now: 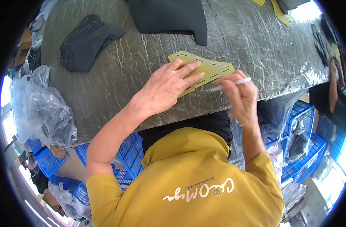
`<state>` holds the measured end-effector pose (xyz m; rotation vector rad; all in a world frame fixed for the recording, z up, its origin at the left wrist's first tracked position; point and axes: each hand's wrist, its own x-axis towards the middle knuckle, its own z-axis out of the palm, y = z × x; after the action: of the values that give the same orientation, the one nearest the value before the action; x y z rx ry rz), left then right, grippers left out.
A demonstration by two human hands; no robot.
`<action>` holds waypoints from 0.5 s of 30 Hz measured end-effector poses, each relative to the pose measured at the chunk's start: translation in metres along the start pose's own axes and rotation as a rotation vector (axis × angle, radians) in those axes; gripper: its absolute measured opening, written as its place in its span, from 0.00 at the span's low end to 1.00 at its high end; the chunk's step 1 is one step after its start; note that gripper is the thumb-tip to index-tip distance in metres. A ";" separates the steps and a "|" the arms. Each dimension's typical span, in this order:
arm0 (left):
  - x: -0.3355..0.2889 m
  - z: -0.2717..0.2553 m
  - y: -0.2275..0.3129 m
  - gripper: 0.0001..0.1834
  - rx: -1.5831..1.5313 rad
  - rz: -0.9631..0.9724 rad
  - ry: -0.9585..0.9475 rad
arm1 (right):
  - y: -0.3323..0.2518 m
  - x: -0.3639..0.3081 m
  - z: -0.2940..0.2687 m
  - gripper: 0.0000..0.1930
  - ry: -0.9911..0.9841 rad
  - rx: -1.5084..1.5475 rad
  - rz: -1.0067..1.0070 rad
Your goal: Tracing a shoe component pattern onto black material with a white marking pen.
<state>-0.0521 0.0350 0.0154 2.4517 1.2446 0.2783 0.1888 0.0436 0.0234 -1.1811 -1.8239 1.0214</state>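
A yellow template (214, 72) with rows of narrow slots along its edges lies on the table in front of me. Dark material shows through the lower slots, and the upper ones look paler. My left hand (167, 83) rests flat on the template's left part, fingers spread, pressing it down. At its right end, my right hand (241, 92) is closed around a slim white pen (243, 80). The pen's tip end is blurred and close to the template's lower right edge. Whatever lies beneath the template is mostly hidden.
Dark cut pieces (82, 45) lie stacked at the far left, and a larger dark piece (165, 17) lies beyond the template. Clear plastic (42, 106) hangs at the table's left edge. Blue crates (301, 151) stand below the table. Another person's arm (333, 85) reaches in at far right.
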 end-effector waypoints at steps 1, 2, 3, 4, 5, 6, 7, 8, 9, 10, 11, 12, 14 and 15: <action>0.000 0.000 -0.001 0.36 -0.002 0.003 -0.006 | 0.000 0.000 0.008 0.06 -0.025 0.077 -0.009; 0.001 -0.001 -0.001 0.36 -0.002 0.001 -0.006 | -0.002 0.001 0.010 0.05 -0.106 -0.015 -0.068; 0.002 -0.002 -0.001 0.36 0.001 0.010 -0.015 | -0.002 0.000 0.013 0.05 -0.107 -0.015 -0.068; 0.001 -0.003 -0.001 0.37 0.006 0.017 -0.024 | 0.000 -0.001 0.018 0.05 -0.133 -0.082 -0.122; 0.001 -0.002 -0.001 0.37 0.007 0.015 -0.025 | 0.000 -0.002 0.021 0.06 -0.158 -0.149 -0.176; 0.001 -0.001 -0.001 0.37 0.000 0.018 -0.010 | -0.002 -0.003 0.023 0.06 -0.189 -0.165 -0.157; 0.002 0.000 -0.001 0.38 -0.007 0.026 0.005 | -0.002 -0.003 0.025 0.06 -0.187 -0.167 -0.156; 0.002 0.000 -0.001 0.38 -0.007 0.030 0.005 | -0.001 -0.003 0.028 0.06 -0.192 -0.161 -0.194; 0.002 -0.001 -0.001 0.38 0.002 0.028 0.000 | 0.000 -0.002 0.030 0.06 -0.196 -0.155 -0.231; 0.001 -0.001 -0.001 0.38 0.010 0.024 -0.004 | -0.004 0.001 0.032 0.06 -0.202 -0.131 -0.269; 0.000 -0.001 -0.001 0.38 0.009 0.028 -0.005 | -0.006 0.002 0.033 0.06 -0.201 -0.133 -0.267; 0.000 -0.001 -0.001 0.37 0.004 0.021 -0.014 | -0.007 0.003 0.034 0.06 -0.227 -0.148 -0.261; -0.001 0.000 -0.002 0.37 0.004 0.009 -0.022 | -0.009 0.006 0.033 0.05 -0.257 -0.159 -0.260; 0.000 0.001 -0.003 0.36 0.004 0.016 -0.015 | -0.008 0.008 0.029 0.06 -0.239 -0.188 -0.263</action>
<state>-0.0540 0.0359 0.0130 2.4637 1.2215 0.2617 0.1575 0.0418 0.0196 -0.9215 -2.2361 0.8845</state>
